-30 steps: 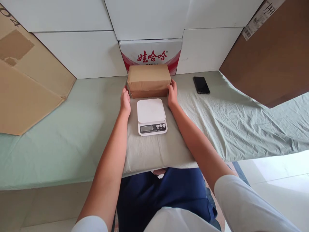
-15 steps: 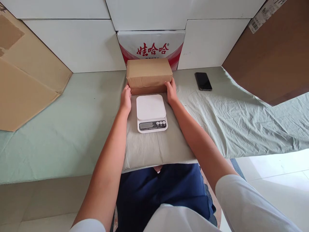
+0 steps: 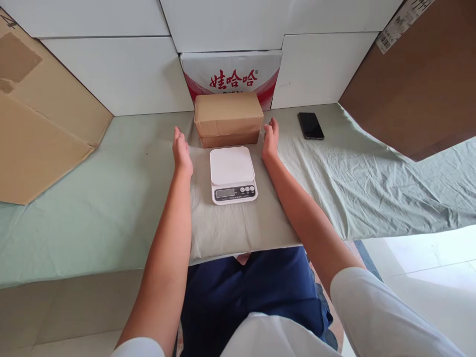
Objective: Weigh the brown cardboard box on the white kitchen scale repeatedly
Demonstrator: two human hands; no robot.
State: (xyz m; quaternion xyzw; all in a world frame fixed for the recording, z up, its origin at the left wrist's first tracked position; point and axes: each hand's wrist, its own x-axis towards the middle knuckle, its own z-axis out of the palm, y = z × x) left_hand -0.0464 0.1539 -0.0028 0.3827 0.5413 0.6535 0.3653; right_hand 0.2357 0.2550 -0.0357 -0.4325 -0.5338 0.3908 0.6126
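A closed brown cardboard box point(image 3: 227, 119) rests on the cloth-covered table point(image 3: 111, 198), just behind a white digital kitchen scale point(image 3: 232, 174). My left hand point(image 3: 181, 151) hovers left of the box, palm inward, fingers apart, a small gap away from it. On the box's other side my right hand point(image 3: 270, 140) is held the same way, empty and not touching. The scale's platform is bare.
A white carton with red lettering point(image 3: 232, 74) stands against the white wall behind the box. A black phone point(image 3: 310, 125) lies at the right. Flattened cardboard point(image 3: 40, 129) leans at the left, a large brown box point(image 3: 427, 79) at the right.
Both hands have let go of the brown box and moved outward from its sides. The box stays behind the scale.
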